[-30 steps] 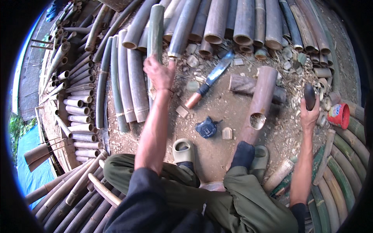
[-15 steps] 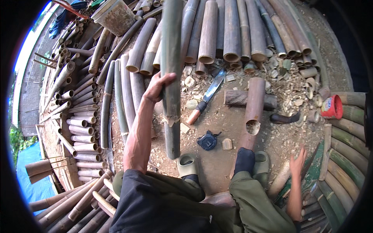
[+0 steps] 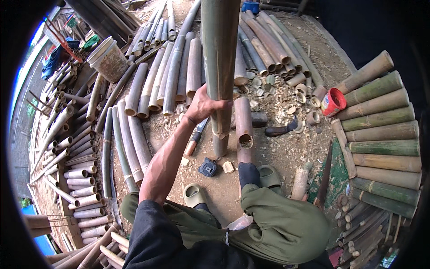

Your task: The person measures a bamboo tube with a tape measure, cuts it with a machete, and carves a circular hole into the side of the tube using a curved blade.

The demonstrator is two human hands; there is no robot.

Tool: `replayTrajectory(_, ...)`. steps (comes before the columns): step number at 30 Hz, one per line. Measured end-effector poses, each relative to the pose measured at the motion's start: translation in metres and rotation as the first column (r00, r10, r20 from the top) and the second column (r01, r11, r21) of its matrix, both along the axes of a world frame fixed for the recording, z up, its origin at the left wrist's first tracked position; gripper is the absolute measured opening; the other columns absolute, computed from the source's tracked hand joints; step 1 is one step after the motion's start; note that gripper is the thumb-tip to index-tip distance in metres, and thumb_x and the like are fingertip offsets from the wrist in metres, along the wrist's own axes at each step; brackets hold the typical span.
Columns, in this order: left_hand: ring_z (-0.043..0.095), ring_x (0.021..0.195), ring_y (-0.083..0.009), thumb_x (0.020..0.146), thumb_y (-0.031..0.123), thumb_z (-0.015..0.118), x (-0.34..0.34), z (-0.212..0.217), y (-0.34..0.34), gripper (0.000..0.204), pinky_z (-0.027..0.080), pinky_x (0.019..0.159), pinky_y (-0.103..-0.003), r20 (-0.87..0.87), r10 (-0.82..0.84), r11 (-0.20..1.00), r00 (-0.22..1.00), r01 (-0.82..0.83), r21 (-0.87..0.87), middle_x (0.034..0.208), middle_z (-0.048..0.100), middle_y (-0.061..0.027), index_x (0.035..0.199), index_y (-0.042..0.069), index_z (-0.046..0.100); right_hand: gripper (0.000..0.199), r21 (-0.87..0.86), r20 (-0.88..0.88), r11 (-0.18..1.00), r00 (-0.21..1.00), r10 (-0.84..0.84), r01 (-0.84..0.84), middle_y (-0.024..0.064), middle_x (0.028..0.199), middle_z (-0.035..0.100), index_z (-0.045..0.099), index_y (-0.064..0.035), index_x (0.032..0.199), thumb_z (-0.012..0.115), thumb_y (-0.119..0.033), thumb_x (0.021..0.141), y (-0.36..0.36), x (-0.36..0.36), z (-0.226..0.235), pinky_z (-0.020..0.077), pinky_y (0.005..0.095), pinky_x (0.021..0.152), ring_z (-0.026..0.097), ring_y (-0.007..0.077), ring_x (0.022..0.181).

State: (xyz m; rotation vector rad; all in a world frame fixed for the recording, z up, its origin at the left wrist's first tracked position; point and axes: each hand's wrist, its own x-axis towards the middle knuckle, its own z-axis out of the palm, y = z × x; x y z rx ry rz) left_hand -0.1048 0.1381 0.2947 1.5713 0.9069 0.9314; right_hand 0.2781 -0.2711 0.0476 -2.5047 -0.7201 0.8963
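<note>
My left hand (image 3: 206,107) is closed around a thick grey-green bamboo pole (image 3: 219,54), which stands nearly upright before me and runs out of the top of the view. Its lower end is near the ground. My right hand is out of sight. Just right of the pole, a shorter brown bamboo tube (image 3: 244,117) with an open end rests by my right leg, over a dark wooden block (image 3: 258,119). Partly hidden behind my left wrist is a machete (image 3: 192,144) with a wooden handle. A dark tape measure (image 3: 208,167) and a small pale wood piece (image 3: 228,167) lie near my feet.
Bamboo lengths (image 3: 178,76) lie in rows ahead, with more stacked at left and cut green ones (image 3: 380,148) at right. A red bucket (image 3: 333,102), a dark curved tool (image 3: 282,129), a long dark blade (image 3: 324,175), a white bucket (image 3: 108,58) and wood chips surround me.
My view has turned to the right. The bamboo pole in my left hand now stands closer to the short tube. My right hand, open at the lower right before, has left the view.
</note>
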Motion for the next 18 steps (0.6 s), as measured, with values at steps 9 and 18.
replayTrajectory(9,0.066,0.086,-0.0215,0.062,0.034,0.085,0.05,0.074,-0.024,0.072,0.056,0.08,-0.035,0.236,-0.077,0.991,0.969,0.048,0.123,0.098,0.064,-0.0137,0.114,-0.005,0.053,0.087,0.054,-0.296,0.997,0.954,-0.037,0.056,0.021,0.12,0.06,0.036,-0.0041,0.142,0.082,-0.034,0.074,0.003,0.018,0.056,0.0478,0.0424,0.092,0.061,0.0332,0.107)
replayTrajectory(18,0.063,0.1,-0.0224,0.058,0.031,0.087,0.074,0.046,-0.036,0.084,0.052,0.09,-0.037,0.157,-0.115,0.972,0.981,0.079,0.222,0.112,0.064,-0.0142,0.125,-0.003,0.05,0.088,0.113,-0.38,0.994,0.924,0.041,0.002,0.0167,0.129,0.055,0.032,-0.0067,0.147,0.078,-0.023,0.075,0.021,-0.001,0.138,0.0473,0.0386,0.094,0.058,0.0276,0.112)
